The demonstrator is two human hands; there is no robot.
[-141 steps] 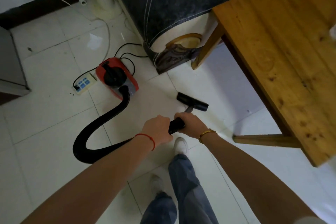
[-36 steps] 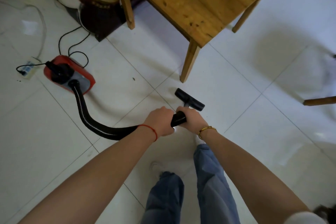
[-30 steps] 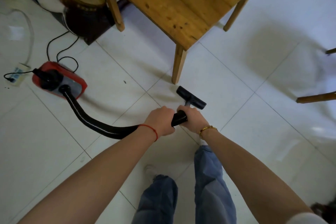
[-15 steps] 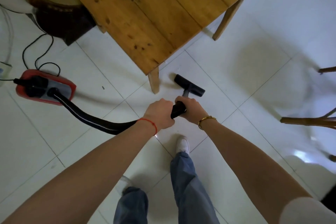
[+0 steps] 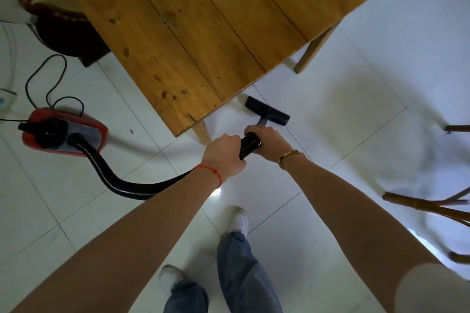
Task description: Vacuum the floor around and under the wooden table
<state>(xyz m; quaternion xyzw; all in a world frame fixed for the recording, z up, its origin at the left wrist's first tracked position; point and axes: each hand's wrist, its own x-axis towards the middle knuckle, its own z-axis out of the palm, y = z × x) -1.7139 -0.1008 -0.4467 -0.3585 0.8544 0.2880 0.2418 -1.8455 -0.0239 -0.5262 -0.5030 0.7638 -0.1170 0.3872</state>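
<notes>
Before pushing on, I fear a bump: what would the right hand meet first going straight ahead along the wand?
Likely the nozzle on the floor, just ahead of the right hand; beyond it, open tile. Depth is uncertain.

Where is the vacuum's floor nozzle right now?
In the head view, the floor nozzle sits on the white tile floor just beyond the right hand, beside the near edge of the wooden table, right of its nearest leg.

Black flat vacuum nozzle [image 5: 267, 111] on white tiled floor [image 5: 343, 134], just beside plank-topped wooden table [image 5: 203, 23]; ribbed black hose [image 5: 122, 180] curving to red canister [image 5: 63, 131].
</notes>
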